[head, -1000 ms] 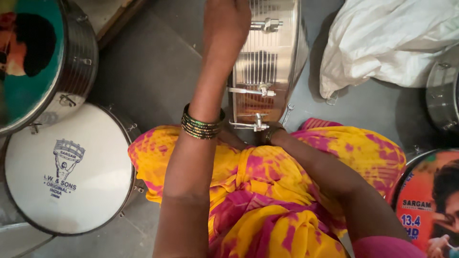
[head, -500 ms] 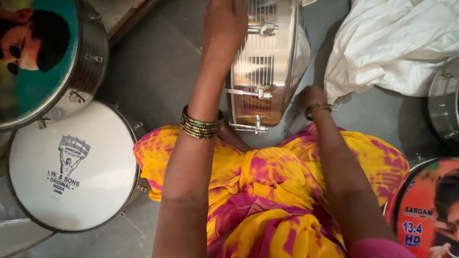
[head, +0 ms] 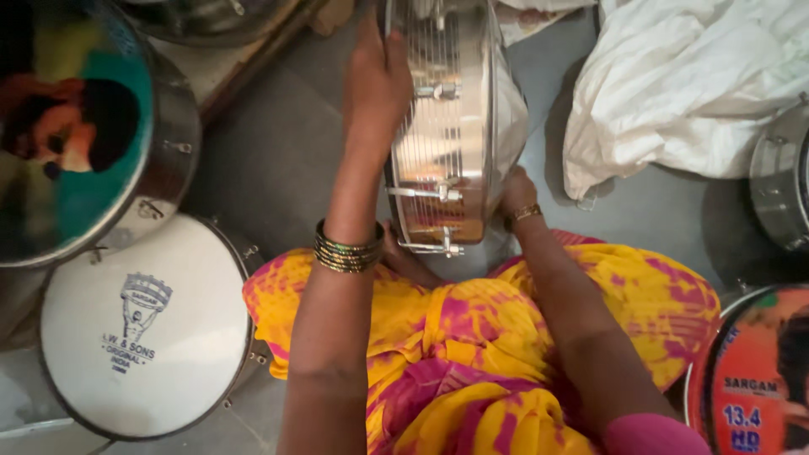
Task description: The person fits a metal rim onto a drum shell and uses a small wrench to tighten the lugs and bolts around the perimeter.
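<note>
A shiny metal drum (head: pixel 451 135) with tension rods and hooks stands on its edge on the grey floor in front of my knees. My left hand (head: pixel 379 80), wearing green and gold bangles on the wrist, grips the drum's upper left rim. My right hand (head: pixel 516 192), with a gold bangle, presses against the drum's lower right side near the white skin. My lap is covered by yellow and pink cloth (head: pixel 472 337).
A white-skinned drum (head: pixel 143 329) lies at the left. A drum with a printed colourful skin (head: pixel 76 126) sits above it. White cloth (head: pixel 683 84) is heaped at the top right. Another metal drum (head: pixel 779 185) and a printed orange drum (head: pixel 754 379) stand at the right.
My right hand has come out from under the drum to its right side. The drum has tilted more upright, and my view has shifted down a little.
</note>
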